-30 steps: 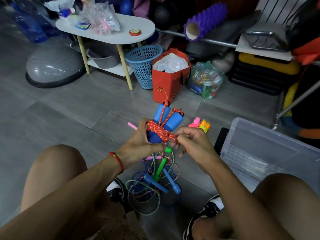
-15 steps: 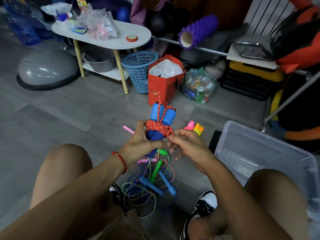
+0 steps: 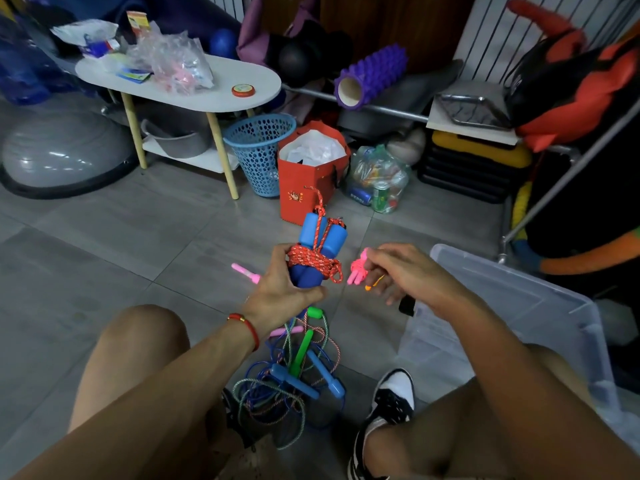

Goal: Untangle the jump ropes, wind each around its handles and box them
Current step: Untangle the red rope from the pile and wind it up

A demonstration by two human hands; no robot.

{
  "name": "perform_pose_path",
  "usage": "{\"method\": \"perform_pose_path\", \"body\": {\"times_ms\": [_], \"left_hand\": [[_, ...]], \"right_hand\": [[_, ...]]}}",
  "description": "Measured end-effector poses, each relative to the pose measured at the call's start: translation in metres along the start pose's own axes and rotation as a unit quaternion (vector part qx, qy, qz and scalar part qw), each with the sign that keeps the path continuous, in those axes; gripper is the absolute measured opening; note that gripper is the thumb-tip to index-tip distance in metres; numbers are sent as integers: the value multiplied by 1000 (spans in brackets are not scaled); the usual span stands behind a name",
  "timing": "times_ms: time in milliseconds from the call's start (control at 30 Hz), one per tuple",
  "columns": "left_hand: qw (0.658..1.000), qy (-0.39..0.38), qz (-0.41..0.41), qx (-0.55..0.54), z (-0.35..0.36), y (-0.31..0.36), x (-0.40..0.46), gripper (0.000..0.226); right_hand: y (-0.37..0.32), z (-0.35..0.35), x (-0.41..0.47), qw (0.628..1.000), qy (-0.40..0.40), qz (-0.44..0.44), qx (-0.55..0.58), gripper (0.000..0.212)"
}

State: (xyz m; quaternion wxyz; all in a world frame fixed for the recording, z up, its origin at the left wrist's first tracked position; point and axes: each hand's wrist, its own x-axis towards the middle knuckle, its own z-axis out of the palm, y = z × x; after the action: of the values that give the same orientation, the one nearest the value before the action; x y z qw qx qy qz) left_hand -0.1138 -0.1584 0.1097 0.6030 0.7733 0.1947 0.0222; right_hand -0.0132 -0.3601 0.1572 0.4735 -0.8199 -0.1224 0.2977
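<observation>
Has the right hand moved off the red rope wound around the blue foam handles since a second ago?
Yes. The right hand has let go and swung right, toward the clear plastic box, open and apart from the red-wrapped blue handles.

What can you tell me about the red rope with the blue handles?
The red rope is a woven-looking cord with pale flecks, wound in many tight turns around the middle of two chunky blue handles that look like foam. The handles sit side by side, pointing up and away. A few strands run up over their tops, and a short loose end sticks up above them. The left hand grips the handles' lower part, holding the bundle above the floor. The right hand is open beside it, not touching.
</observation>
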Motion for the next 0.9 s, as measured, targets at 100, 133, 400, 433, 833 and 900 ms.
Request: {"method": "perform_pose_path", "body": {"times_ms": [100, 133, 400, 433, 833, 900], "left_hand": [[998, 2, -48, 42, 14, -9, 28, 65], [996, -3, -70, 56, 22, -14, 42, 59], [973, 11, -178, 147, 116, -86, 178, 43], [972, 13, -187, 144, 126, -98, 195, 49], [979, 30, -155, 129, 177, -241, 357, 47], [976, 35, -168, 137, 181, -234, 365, 46]], "right_hand": [[10, -36, 22, 996, 12, 46, -77, 18], [15, -47, 33, 994, 18, 65, -84, 18], [82, -90, 150, 973, 0, 128, -190, 28], [91, -94, 165, 964, -32, 125, -233, 27], [231, -73, 266, 899, -40, -80, -429, 7], [243, -65, 269, 886, 7, -111, -450, 8]]}}
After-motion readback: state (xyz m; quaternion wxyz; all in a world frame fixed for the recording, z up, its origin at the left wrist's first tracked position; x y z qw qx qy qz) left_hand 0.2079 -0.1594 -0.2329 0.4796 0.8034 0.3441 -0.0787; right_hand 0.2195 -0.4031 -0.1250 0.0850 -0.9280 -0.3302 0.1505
